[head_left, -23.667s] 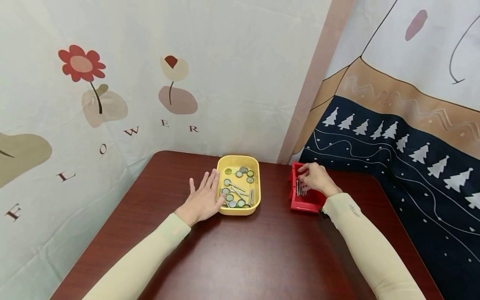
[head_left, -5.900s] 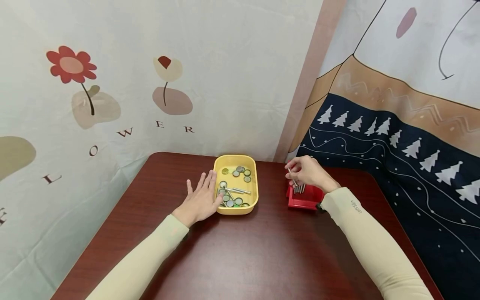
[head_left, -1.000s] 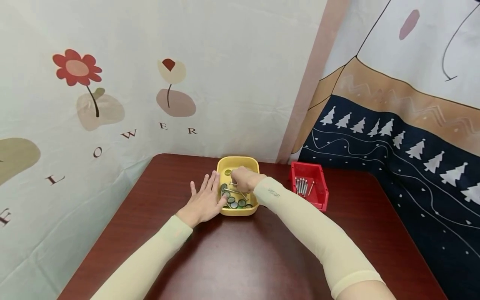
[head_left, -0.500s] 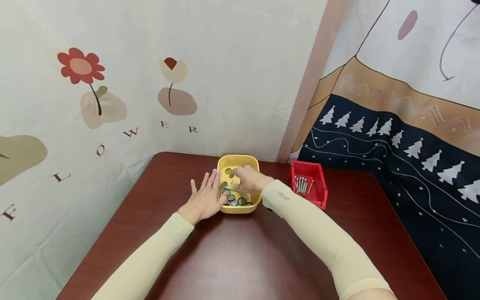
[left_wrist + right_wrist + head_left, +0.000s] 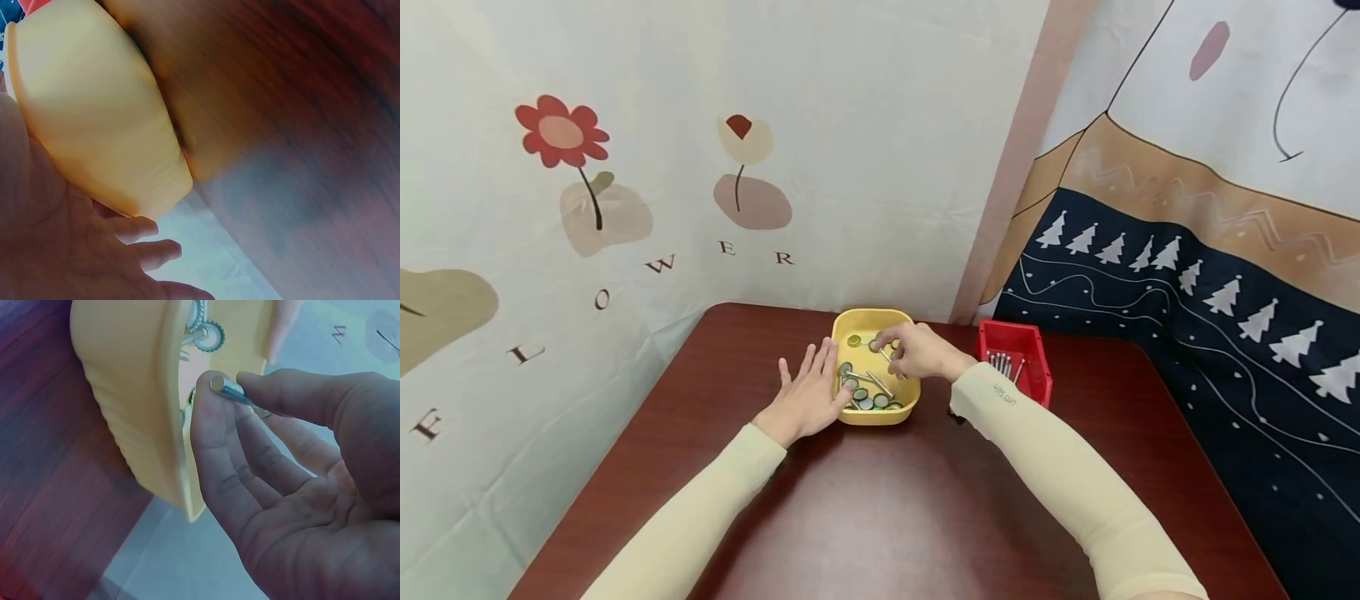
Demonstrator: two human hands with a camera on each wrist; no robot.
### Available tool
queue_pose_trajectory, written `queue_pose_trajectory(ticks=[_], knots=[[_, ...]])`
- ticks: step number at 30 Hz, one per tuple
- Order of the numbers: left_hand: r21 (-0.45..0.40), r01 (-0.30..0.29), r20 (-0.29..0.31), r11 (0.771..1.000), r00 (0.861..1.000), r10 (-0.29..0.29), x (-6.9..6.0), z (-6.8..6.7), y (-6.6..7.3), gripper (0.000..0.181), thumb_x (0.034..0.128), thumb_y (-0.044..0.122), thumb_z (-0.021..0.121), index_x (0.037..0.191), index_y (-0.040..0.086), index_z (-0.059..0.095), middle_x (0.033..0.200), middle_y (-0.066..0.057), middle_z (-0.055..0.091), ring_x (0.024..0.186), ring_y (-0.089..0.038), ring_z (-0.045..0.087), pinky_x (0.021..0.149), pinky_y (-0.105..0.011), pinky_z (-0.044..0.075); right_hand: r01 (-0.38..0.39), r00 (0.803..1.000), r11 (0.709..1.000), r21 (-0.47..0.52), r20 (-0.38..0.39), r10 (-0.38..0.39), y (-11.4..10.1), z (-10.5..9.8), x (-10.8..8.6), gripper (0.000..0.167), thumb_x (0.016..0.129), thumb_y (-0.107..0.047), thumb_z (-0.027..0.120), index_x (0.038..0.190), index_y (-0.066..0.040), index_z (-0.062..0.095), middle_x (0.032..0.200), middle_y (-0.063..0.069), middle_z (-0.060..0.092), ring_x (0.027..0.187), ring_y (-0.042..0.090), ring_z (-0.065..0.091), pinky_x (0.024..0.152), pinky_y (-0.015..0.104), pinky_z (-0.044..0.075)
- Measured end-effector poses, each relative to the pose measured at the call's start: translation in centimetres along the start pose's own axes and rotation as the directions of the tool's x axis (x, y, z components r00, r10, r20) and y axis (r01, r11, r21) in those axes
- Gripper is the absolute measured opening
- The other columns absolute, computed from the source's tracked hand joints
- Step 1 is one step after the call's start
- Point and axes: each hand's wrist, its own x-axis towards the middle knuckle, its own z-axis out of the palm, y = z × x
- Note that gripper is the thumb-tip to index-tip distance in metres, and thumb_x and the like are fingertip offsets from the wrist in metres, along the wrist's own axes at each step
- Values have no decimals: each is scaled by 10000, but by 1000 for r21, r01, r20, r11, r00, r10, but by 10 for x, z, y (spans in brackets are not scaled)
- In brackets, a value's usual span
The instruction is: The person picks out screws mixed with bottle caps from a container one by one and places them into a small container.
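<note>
A yellow tray (image 5: 877, 419) on the table holds several bottle caps (image 5: 881, 402) and a few long metal bolts (image 5: 880, 384). My left hand (image 5: 805, 400) lies against the tray's left side, fingers straight and spread, thumb over the rim; the left wrist view shows the palm beside the outer wall. Above the tray's right part, my right hand (image 5: 925, 352) pinches one bolt (image 5: 230, 389) between thumb and index finger, its threaded end showing in the right wrist view. Farther right, a red bin (image 5: 1036, 354) contains several similar bolts (image 5: 1000, 362), partly hidden by the right forearm.
Both containers stand near the far edge of the dark wood table (image 5: 865, 517). Right behind it hangs a pale printed cloth (image 5: 880, 167), with a dark blue tree-patterned cloth (image 5: 1210, 358) at the right.
From reaching down into the yellow tray, my right hand has lifted and drawn slightly right, a bolt now visible in its fingertips. About six seconds ago it held a bolt over the red bin.
</note>
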Motion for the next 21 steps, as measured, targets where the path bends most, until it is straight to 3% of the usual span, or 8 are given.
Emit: queue_pose_trajectory(ticks=[3,5,11,21], knots=[[-8,-1,4,1000,1000,1,1,0,1,904,1210,525,436,1871,16,88,1980,-167,48,1844,-476,67,1371,-903,33,-32,999,999,36,-3,32,6,-6,-6,385,1038,-25,808,1414,-109,812,1144,148,893,719,132,794,672,258,624],[-8,-2,5,1000,1000,2,1,0,0,904,1210,521,437,1870,13,87,1980,-175,50,1842,-484,73,1369,-905,32,-57,998,997,53,-5,57,9,-9,-10,377,1049,-54,809,1421,-114,804,1018,145,895,715,152,802,691,263,638],[4,2,13,1000,1000,-2,1,1,-1,908,1211,528,430,1872,19,70,1982,-167,30,1844,-476,62,1369,-905,30,-101,995,982,157,0,102,14,-18,-19,410,1056,-64,833,1460,-112,783,1043,117,869,796,195,832,792,329,724],[11,0,12,1000,1000,-1,3,3,0,910,1217,544,423,1873,24,65,1982,-163,29,1846,-467,64,1369,-905,25,-134,990,958,253,-6,141,27,-25,-32,454,1047,-98,871,1485,-95,753,1054,129,825,778,208,831,784,349,732]])
